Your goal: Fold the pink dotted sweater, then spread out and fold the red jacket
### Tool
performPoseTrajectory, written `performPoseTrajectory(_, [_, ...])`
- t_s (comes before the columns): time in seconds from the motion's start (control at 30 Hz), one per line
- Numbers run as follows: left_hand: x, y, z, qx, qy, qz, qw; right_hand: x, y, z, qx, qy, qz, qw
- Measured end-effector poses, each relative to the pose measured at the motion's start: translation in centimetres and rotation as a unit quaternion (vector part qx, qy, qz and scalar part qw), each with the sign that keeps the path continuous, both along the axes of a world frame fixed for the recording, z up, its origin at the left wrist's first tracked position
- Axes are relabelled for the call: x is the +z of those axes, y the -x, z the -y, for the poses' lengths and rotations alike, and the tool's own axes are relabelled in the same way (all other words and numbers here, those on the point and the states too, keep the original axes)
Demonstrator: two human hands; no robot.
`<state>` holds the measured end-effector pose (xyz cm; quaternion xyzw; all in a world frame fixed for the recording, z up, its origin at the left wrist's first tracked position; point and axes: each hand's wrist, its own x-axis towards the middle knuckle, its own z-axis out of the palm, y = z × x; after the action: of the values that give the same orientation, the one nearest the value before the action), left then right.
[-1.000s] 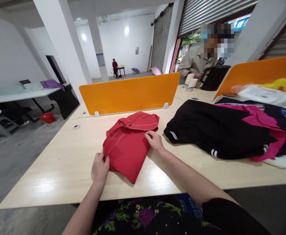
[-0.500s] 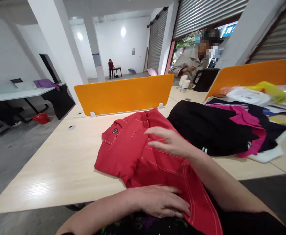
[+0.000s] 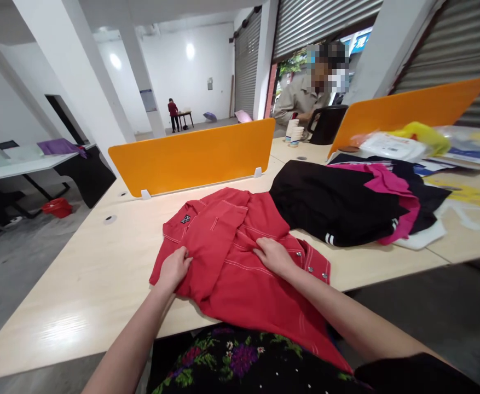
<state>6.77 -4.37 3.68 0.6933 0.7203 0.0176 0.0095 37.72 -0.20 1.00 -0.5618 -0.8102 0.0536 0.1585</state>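
Both hands on the red jacket, centre frame

Left hand (image 3: 174, 268) pinches the red jacket (image 3: 231, 257) near its left edge, right hand (image 3: 273, 255) grips a fold mid-garment; it's spread on the table (image 3: 79, 284), hem hanging off the near edge.

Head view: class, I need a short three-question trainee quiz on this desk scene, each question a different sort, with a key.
1. True or false: both hands rest on the red garment.
2. What lies right of it? A) black garment B) laptop C) shoes
3. Fill in: the divider behind it is ____.

Key: 1 true, left hand and right hand both on it; 2 A; 3 orange.
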Motion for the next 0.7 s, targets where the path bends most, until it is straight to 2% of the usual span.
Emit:
performPoseTrajectory(0.07, [0.7,1.0,-0.8,0.009,-0.013,-0.013,1.0,0.0,1.7,0.2,-0.02,0.02,-0.075,0.997])
performPoseTrajectory(0.17, [2.5,3.6,-2.4,0.077,-0.066,-0.046,0.994,-0.2,4.8,0.2,-0.04,0.064,-0.226,0.971])
performPoseTrajectory(0.23, [3.8,5.0,-3.4,0.135,-0.124,-0.067,0.981,-0.4,7.3,0.4,-0.039,0.096,-0.344,0.933])
performPoseTrajectory(0.27, [4.2,5.2,-3.8,0.143,-0.154,-0.069,0.975,-0.5,8.7,0.7,-0.033,0.113,-0.398,0.91])
performPoseTrajectory(0.33, [4.3,4.7,-4.2,0.091,-0.189,-0.062,0.976,-0.4,11.1,1.2,-0.009,0.144,-0.466,0.873])
performPoseTrajectory(0.37, [3.9,4.1,-4.2,0.043,-0.186,-0.054,0.98,-0.1,12.0,1.5,0.015,0.155,-0.466,0.871])
performPoseTrajectory(0.43, [2.7,2.9,-4.0,-0.029,-0.156,-0.027,0.987,1.1,12.8,1.9,0.098,0.164,-0.392,0.9])
performPoseTrajectory(0.5, [1.2,2.2,-3.8,-0.021,-0.132,0.03,0.991,2.6,12.2,1.5,0.173,0.13,-0.275,0.937])
performPoseTrajectory(0.53, [0.6,2.3,-3.7,-0.001,-0.128,0.064,0.99,3.3,11.5,1.0,0.182,0.092,-0.22,0.954])
performPoseTrajectory(0.57, [0.2,2.6,-3.7,0.019,-0.131,0.095,0.987,3.8,10.7,0.4,0.164,0.043,-0.173,0.97])
performPoseTrajectory(0.63, [0.2,3.8,-3.7,0.057,-0.161,0.137,0.976,4.1,8.9,-1.2,0.082,-0.037,-0.084,0.992])
performPoseTrajectory(0.7, [1.1,5.5,-3.3,0.109,-0.22,0.167,0.955,3.3,7.3,-2.7,0.018,-0.04,-0.001,0.999])
